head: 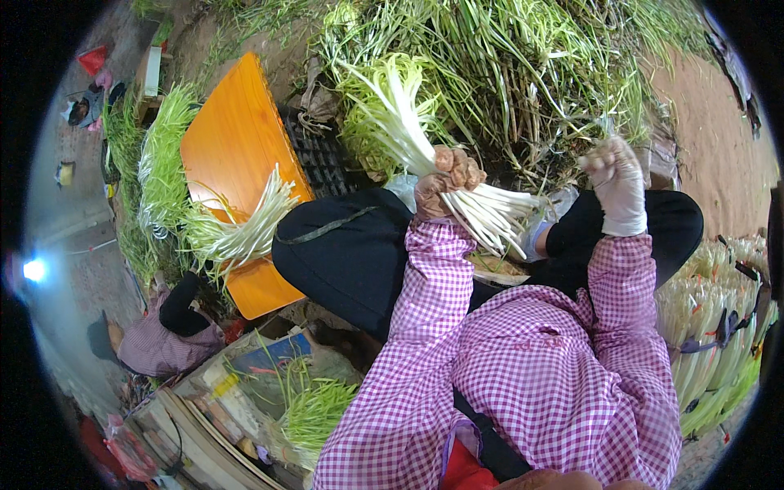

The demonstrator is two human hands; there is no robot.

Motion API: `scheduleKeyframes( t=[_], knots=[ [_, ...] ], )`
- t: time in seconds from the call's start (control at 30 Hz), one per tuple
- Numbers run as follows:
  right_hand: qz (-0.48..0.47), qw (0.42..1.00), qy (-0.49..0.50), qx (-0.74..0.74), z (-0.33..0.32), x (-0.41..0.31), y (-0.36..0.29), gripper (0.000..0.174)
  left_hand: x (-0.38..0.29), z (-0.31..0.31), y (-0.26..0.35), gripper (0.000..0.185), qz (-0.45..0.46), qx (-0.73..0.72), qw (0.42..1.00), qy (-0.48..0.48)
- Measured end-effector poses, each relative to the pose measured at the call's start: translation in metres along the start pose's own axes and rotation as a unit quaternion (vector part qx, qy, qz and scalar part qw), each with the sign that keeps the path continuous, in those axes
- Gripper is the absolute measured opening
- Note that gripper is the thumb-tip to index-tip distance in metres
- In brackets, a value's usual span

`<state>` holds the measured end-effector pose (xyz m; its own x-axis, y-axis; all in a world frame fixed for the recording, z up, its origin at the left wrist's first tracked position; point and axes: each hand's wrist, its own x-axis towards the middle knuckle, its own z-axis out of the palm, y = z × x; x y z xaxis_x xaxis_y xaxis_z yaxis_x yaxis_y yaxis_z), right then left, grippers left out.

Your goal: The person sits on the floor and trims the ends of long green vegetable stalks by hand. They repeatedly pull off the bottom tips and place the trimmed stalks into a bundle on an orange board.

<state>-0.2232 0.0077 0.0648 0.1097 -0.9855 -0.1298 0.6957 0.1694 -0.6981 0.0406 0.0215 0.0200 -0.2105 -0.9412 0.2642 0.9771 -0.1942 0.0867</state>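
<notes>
My left hand (pixel 450 177), in a soiled glove, grips a bunch of long white-stemmed leafy stalks (pixel 490 214). The white ends point down to the right, and pale green leaves fan out to the upper left. My right hand (pixel 612 159), in a pale glove, is raised over my right knee with its fingers curled; whether a thin stalk or fibre is between them cannot be told. Another pile of white stalks (pixel 257 226) lies across an orange wooden board (pixel 239 141), left of my knee. A large heap of green stalks (pixel 520 79) lies beyond both hands.
A black plastic crate (pixel 318 153) stands beside the board. Tied bundles of white stalks (pixel 704 312) stand at the right. A co-worker (pixel 171 337) sits at the lower left, near leafy bundles (pixel 165 159). Cut greens (pixel 312 410) lie nearer me on the left.
</notes>
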Motion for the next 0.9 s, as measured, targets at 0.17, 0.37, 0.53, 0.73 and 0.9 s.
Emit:
scheduleKeyframes(
  t=[0.17, 0.37, 0.53, 0.73, 0.9],
  knots=[
    [-0.155, 0.815, 0.168, -0.532, -0.011, -0.005, -0.02, 0.023, 0.008, 0.005, 0.004, 0.018, 0.045, -0.002, 0.998, -0.05],
    [-0.238, 0.648, -0.045, -0.722, 0.053, -0.033, -0.008, 0.016, 0.009, 0.011, -0.001, 0.021, 0.062, 0.017, 0.998, -0.001],
    [-0.279, 0.626, -0.132, -0.716, 0.09, -0.02, 0.02, 0.018, 0.008, 0.012, -0.006, 0.027, 0.066, 0.034, 0.996, 0.044],
    [-0.252, 0.642, -0.192, -0.698, 0.087, -0.002, 0.041, 0.019, 0.003, 0.009, -0.008, 0.032, 0.047, 0.094, 0.989, 0.105],
    [-0.216, 0.679, -0.217, -0.668, 0.085, 0.001, 0.041, 0.018, 0.004, 0.009, -0.007, 0.033, 0.019, 0.066, 0.987, 0.142]
  ],
)
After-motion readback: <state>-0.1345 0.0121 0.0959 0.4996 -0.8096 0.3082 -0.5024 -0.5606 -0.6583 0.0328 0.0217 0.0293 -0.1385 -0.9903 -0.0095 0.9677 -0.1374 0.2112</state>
